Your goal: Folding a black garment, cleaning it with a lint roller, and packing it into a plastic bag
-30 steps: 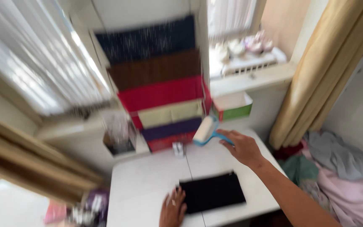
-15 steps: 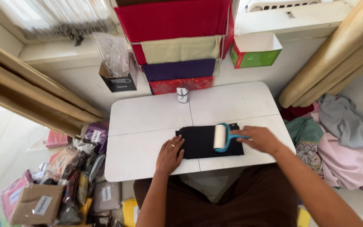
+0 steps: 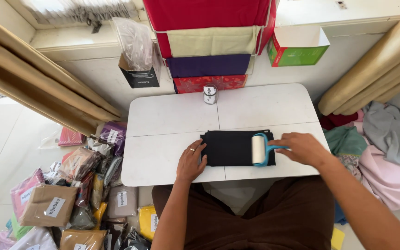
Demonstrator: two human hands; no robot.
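Lint roller [image 3: 259, 149] clamped in my right hand [image 3: 302, 148] on black cloth [image 3: 230, 147] near table [image 3: 163, 157] front edge, left hand [image 3: 191, 162] fingers flat, slightly spread on cloth's edge.

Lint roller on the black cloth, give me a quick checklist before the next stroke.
1. Lint roller gripped by its blue handle in the right hand: ok.
2. Roller head resting on the black cloth: ok.
3. Left hand pinning the cloth's left edge, fingers on the fabric: ok.
4. Cloth lying flat on the white table: ok.
5. Small tin standing apart from the cloth: ok.
6. Roller sheet clean enough to pick up lint: cannot tell.
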